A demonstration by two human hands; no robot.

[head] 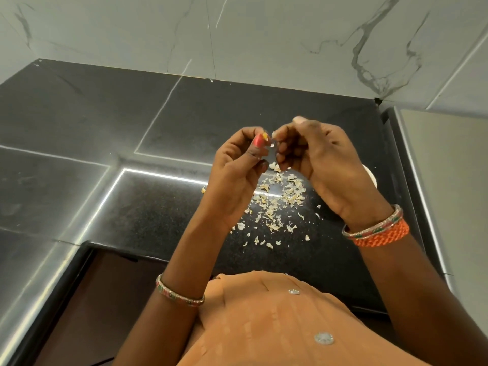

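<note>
Both hands raised above black counter (148,212), fingertips meeting; left hand (237,167) fingers curled, thumb with red-painted nail pressed toward forefinger, pinching small pale piece (272,144); right hand (327,159) fingers curled inward, tips closing on the same piece from the other side; the piece itself is too small and too covered to identify

Piece position: in the air between the two sets of fingertips, directly over the scatter of papery flakes (277,199) on the counter; flakes lie loose, densest under the hands, thinner toward the near edge

Also noted: white rim (371,175) partly hidden behind right hand; bangle (179,294) on left forearm; orange thread band (383,233) on right wrist; marbled wall (290,35) behind counter
</note>
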